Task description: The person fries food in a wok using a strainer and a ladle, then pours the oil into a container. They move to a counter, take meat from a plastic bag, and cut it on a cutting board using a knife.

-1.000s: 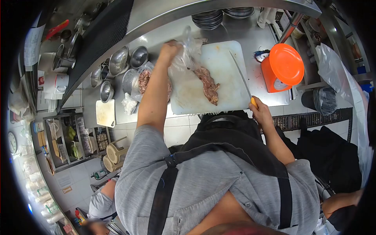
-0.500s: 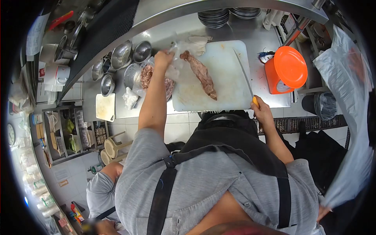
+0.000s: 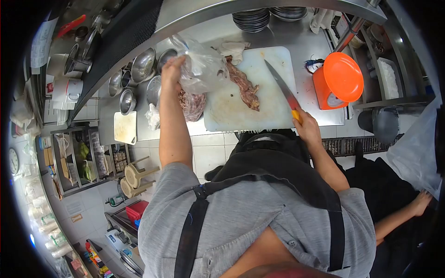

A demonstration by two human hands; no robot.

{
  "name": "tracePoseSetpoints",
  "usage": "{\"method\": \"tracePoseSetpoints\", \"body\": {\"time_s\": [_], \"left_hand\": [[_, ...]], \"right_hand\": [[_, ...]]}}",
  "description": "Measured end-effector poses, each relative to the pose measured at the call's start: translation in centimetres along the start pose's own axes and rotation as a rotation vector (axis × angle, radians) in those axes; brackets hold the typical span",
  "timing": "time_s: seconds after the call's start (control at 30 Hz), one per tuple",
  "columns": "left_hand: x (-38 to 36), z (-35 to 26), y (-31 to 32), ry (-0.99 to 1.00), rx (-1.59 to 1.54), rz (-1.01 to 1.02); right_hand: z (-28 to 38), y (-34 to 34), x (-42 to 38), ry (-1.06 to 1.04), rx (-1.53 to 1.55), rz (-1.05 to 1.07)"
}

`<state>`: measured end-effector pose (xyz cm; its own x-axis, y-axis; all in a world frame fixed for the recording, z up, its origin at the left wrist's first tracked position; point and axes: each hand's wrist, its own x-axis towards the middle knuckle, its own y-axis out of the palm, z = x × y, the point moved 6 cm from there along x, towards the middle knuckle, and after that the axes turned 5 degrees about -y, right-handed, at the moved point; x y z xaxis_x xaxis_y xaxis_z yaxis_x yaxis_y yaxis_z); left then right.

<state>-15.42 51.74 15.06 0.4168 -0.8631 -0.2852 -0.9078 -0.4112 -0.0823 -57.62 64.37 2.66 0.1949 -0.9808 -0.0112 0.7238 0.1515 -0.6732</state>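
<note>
My left hand [image 3: 172, 70] grips the rim of a clear plastic bag [image 3: 204, 72], lifted over the left edge of the white cutting board [image 3: 273, 109]. The bag partly covers one end of a long brown strip of meat [image 3: 244, 88] lying on the board. In my right hand [image 3: 308, 128] is the yellow handle of a long knife [image 3: 281, 82], its blade pointing away from me over the board's right side. Bagged chopped meat [image 3: 192, 105] sits below my left forearm, beside the board. A crumpled white cloth [image 3: 234, 50] lies at the board's far left corner.
Steel bowls [image 3: 143, 65] and a small cutting board [image 3: 125, 127] stand to the left. An orange scale [image 3: 340, 81] is at the right. Stacked dark plates [image 3: 251, 19] sit at the back, under an overhead shelf [image 3: 278, 4]. Another person's hand [image 3: 421, 203] holds a plastic sheet at far right.
My left hand moved left, spreading the plastic bag out. The knife tilted leftward over the board. The meat strip shifted slightly. The person at lower left is gone; the plastic sheet at right moved lower.
</note>
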Motion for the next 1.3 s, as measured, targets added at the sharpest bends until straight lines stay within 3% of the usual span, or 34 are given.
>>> {"method": "tracePoseSetpoints", "body": {"time_s": [0.07, 0.13, 0.17, 0.23, 0.3, 0.37, 0.4, 0.47, 0.5, 0.57, 0.63, 0.7, 0.77, 0.87, 0.97, 1.0, 1.03, 1.1, 1.17, 1.2, 1.23, 1.3], "left_hand": [[1.1, 4.2, -0.3, -0.067, -0.040, 0.035], [4.5, 9.3, -2.0, -0.082, 0.262, -0.094], [4.5, 10.1, -2.1, -0.083, 0.260, -0.097], [4.5, 10.4, -2.0, 0.123, 0.787, -0.201], [3.2, 9.4, -1.5, 0.093, 0.867, -0.208], [0.7, 7.0, -0.6, 0.303, 0.862, -0.204], [-0.1, 6.8, -0.4, 0.297, 0.859, -0.204], [-2.3, 5.6, 1.7, 0.676, 1.040, -0.108], [-3.1, 6.2, 2.3, 0.673, 1.037, -0.110], [-4.6, 9.4, 5.5, 0.613, 1.412, 0.095], [-5.1, 12.8, 7.0, 0.494, 1.519, 0.175], [-5.4, 13.4, 7.5, 0.511, 1.425, 0.110], [-4.1, 14.1, 6.8, 0.532, 1.332, 0.052], [-2.8, 14.4, 6.0, 0.765, 1.077, -0.018], [-0.8, 14.8, 5.5, 0.799, 1.083, 0.075], [-0.9, 13.8, 5.3, 0.840, 1.050, 0.134], [-0.3, 13.8, 4.7, 0.813, 1.000, 0.079], [0.1, 13.3, 4.1, 0.688, 0.926, 0.019], [-1.9, 10.5, 3.8, 0.606, 0.884, 0.033], [-2.2, 10.5, 2.9, 0.734, 0.742, 0.078], [-4.6, 8.5, 3.0, 0.599, 0.559, 0.091], [-4.5, 8.4, 1.8, 0.621, 0.463, 0.084]], "right_hand": [[1.1, 0.6, 0.7, 0.000, -0.088, 0.029], [2.2, 1.2, 1.8, -0.087, -0.135, -0.009], [2.2, 1.5, 2.4, -0.090, -0.136, -0.006], [3.5, 1.7, 3.0, -0.284, -0.137, -0.083], [3.6, 1.5, 3.2, -0.285, -0.118, -0.074], [3.5, 0.8, 2.9, -0.283, -0.103, -0.064], [3.1, 0.2, 2.5, -0.248, -0.024, -0.083], [1.5, -0.9, 1.1, -0.170, 0.047, -0.127], [1.0, -1.3, 0.3, -0.171, 0.044, -0.123], [-0.9, -2.3, -1.7, 0.023, 0.143, -0.191], [-1.6, -3.3, -3.5, 0.034, 0.071, -0.252], [-2.9, -3.3, -4.9, -0.008, -0.092, -0.304], [-5.0, -2.4, -6.2, 0.105, -0.041, -0.229], [-6.2, -0.9, -7.9, 0.338, -0.076, -0.076], [-10.5, 1.9, -11.0, 0.386, -0.246, -0.067], [-10.1, 2.1, -12.4, 0.564, -0.278, -0.034], [-12.3, 3.4, -14.8, 0.638, -0.187, -0.099], [-13.7, 5.9, -19.7, 0.698, -0.286, -0.089], [-11.7, 9.0, -24.3, 0.601, -0.378, 0.006], [-7.5, 9.1, -25.0, 0.538, -0.323, 0.037], [-4.7, 10.1, -25.1, 0.696, -0.334, 0.465], [-4.0, 15.0, -28.1, 0.636, -0.288, 0.540]]}}
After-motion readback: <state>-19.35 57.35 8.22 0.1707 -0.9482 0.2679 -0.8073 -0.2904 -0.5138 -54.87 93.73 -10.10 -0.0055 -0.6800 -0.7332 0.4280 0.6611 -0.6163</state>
